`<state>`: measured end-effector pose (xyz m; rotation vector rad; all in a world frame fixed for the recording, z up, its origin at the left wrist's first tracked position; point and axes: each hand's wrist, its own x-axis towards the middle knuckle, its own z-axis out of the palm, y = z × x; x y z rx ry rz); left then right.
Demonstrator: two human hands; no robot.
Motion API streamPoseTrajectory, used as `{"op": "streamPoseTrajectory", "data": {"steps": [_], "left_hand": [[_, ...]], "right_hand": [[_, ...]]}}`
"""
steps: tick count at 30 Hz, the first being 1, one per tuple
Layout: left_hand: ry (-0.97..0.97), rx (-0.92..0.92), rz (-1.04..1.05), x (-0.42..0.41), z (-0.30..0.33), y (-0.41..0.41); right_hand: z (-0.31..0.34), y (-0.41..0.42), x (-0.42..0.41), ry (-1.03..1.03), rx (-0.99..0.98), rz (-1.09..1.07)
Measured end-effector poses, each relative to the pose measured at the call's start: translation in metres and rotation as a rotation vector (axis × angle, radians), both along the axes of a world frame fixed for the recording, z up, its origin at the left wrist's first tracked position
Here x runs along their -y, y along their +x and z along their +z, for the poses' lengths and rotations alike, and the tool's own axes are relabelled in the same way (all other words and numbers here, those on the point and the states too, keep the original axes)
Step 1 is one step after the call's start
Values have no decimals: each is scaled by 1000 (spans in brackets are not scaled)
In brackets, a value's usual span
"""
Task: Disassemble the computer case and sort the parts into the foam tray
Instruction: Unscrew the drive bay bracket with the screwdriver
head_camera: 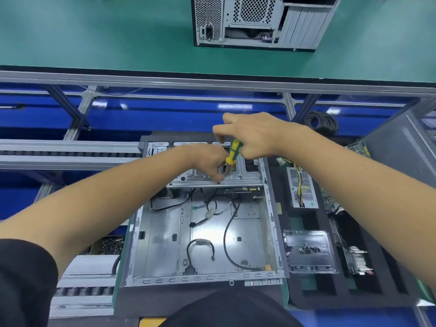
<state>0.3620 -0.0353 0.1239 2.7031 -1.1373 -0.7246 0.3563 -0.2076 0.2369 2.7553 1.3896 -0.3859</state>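
**Student:** In the head view, where does the computer case [203, 232] lie, and what do the hands do?

**Instructor:** The case lies open on its side at centre, loose black cables [227, 232] across its floor. The right hand [257, 135] has its fingers curled round the yellow-and-green handle of a screwdriver [232, 154], whose tip points down at the metal drive bracket [219, 179] at the far end of the case. The left hand [207, 164] reaches in beside the tip, fingers bent narrow against the bracket; whether they pinch anything cannot be told.

**Student:** And the foam tray [295, 293]?

**Instructor:** It lies just right of the case, black, holding a perforated power supply [303, 187], a metal plate [309, 251] strewn with small screws, and circuit boards at its right edge. A second case [257, 20] stands on the green bench [94, 31] beyond.
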Motion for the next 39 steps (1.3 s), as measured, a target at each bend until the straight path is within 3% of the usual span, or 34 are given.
{"op": "streamPoseTrajectory", "data": {"steps": [2, 6, 11, 16, 20, 26, 39], "left_hand": [[-8, 6, -15, -1, -3, 1], [-23, 11, -3, 0, -3, 1], [52, -14, -46, 2, 4, 1], [17, 49, -80, -1, 0, 2], [-57, 66, -98, -4, 2, -1], [-36, 41, -99, -5, 0, 2], [202, 222, -169, 14, -8, -2]], "right_hand": [[2, -3, 0, 28, -90, -54], [-2, 3, 1, -70, 134, 28], [1, -3, -1, 120, -263, -50], [-1, -1, -1, -23, 60, 23], [-3, -1, 2, 45, -50, 51], [-3, 1, 7, 64, -35, 51], [3, -1, 21, 62, -49, -42]]}}
